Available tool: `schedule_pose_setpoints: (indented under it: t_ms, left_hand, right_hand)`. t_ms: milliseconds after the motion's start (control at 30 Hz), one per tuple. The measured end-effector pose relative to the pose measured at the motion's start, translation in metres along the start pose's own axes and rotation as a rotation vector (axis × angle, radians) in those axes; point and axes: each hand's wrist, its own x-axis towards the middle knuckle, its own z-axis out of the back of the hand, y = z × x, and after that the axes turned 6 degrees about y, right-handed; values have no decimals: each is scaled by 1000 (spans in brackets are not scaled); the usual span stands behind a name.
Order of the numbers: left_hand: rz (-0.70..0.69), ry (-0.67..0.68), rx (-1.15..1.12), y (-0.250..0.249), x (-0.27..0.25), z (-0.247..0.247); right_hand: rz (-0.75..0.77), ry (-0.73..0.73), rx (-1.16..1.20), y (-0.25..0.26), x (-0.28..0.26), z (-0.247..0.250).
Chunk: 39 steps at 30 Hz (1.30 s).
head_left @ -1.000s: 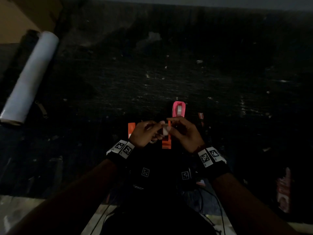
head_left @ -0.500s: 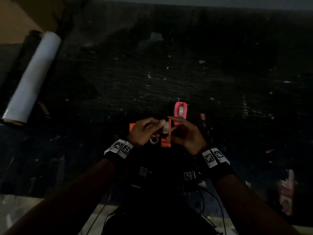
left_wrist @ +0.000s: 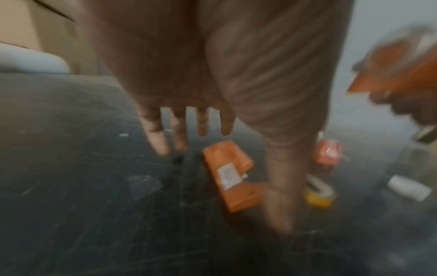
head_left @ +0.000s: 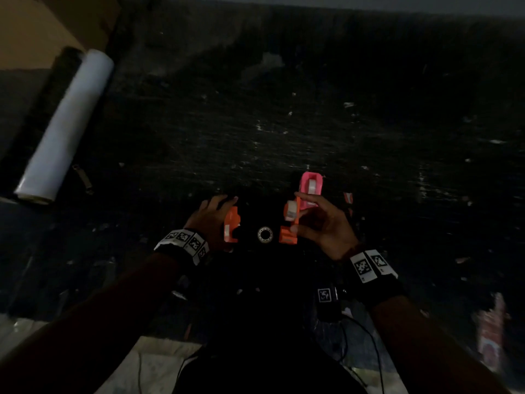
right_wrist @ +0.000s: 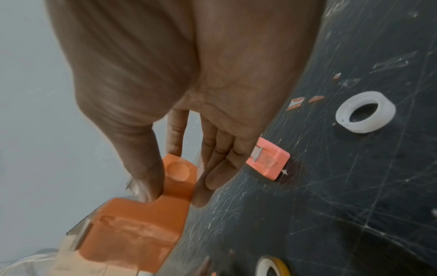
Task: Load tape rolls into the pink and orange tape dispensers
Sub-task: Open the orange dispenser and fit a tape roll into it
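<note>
Two hands apart, orange dispenser split in halves

Two hands that met over one orange piece half a second ago now work separately on the dark counter (head_left: 284,123). The right hand (head_left: 321,223) grips one half of the orange dispenser (head_left: 289,226), thumb and fingers curled round it, with a white tape roll (head_left: 290,213) seated in it, lifted off the surface. The left hand (head_left: 210,214) has swung away to the left of that half; its fingers (left_wrist: 163,140) are spread and fairly straight above the other orange half (head_left: 230,227), which lies flat; whether they touch it I cannot tell. Between the two halves lies a loose tape roll (head_left: 265,234). The pink dispenser (head_left: 311,191), already holding tape, sits just beyond the held half. A white film roll (head_left: 65,129) lies far left of it.
</note>
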Motion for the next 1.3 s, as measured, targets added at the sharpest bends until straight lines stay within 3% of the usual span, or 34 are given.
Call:
schedule_pose_setpoints:
  t_ms: [167, 267, 367, 467, 1300]
  left_hand:
    - [-95, -88, -191, 1, 6, 1]
    - [-149, -103, -529, -4, 4, 5]
    - [-233, -71, -811, -25, -10, 19]
    - [-330, -1, -952, -44, -23, 28]
    - [-436, 32, -931, -74, -34, 42]
  right_hand:
    - [8, -9, -27, 5, -3, 1]
    - [8, -15, -26, 5, -3, 1]
    - [1, -10, -12, 6, -2, 1]
    - [-16, 8, 18, 9, -2, 1]
    - [-52, -21, 87, 7, -6, 3]
